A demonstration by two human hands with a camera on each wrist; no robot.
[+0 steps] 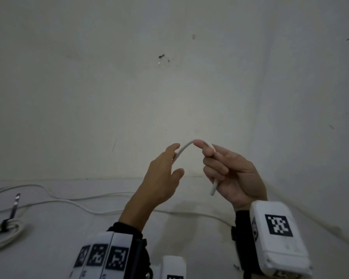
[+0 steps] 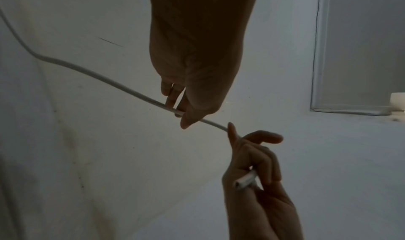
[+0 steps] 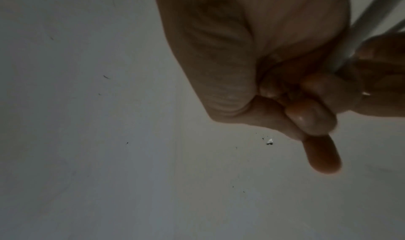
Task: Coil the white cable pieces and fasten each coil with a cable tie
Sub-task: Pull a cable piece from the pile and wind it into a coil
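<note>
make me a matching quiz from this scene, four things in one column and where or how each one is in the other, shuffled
Things:
1. right hand
2. left hand
3. tied coil
4. loose cable

States:
A. lies stretched across the surface
B. curled round the cable's cut end
C. lies at the far left, bound with a dark tie
D. fingers pinch the cable further along

Pairs: 1-B, 2-D, 3-C, 4-A

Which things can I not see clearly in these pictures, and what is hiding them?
- Head view: the finished coil with its black cable tie is cut off by the left edge.
- Head view: where the left hand touches the white cable is hidden behind its own fingers.
- Right wrist view: the right hand fills the frame, dark and blurred; the cable runs off the top edge.
</note>
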